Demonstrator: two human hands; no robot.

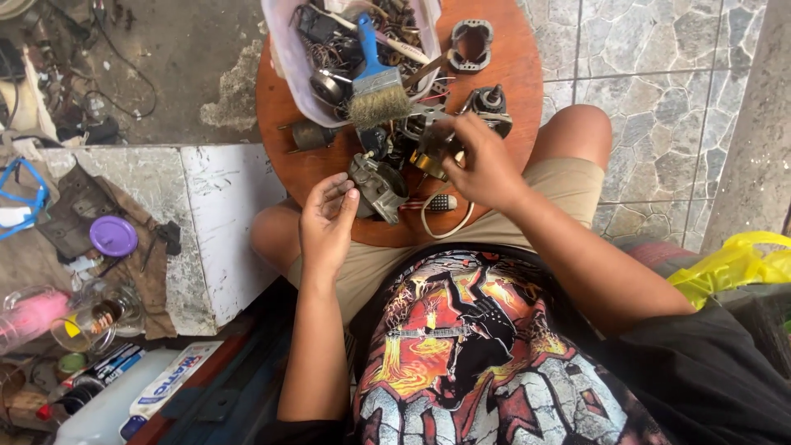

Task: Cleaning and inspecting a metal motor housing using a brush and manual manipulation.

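Observation:
My left hand (327, 222) rests at the near edge of a round brown table (527, 74), fingers half curled and touching a grey metal motor housing (377, 186). To its right, my right hand (480, 161) is closed on a small dark and brass motor part (430, 151) among a heap of parts. A white cord with a small plug (441, 206) loops just below that hand. A blue-handled wire brush (376, 76) lies across a translucent tub (290, 58) of wires and parts at the table's far side.
A grey ring-shaped casing (471, 43) and a dark motor (491, 105) lie on the table's right. A worn white bench (212, 214) stands to the left with a purple lid (113, 235), jars and tubes. A yellow plastic bag (733, 259) is at right. Stone tiles cover the floor.

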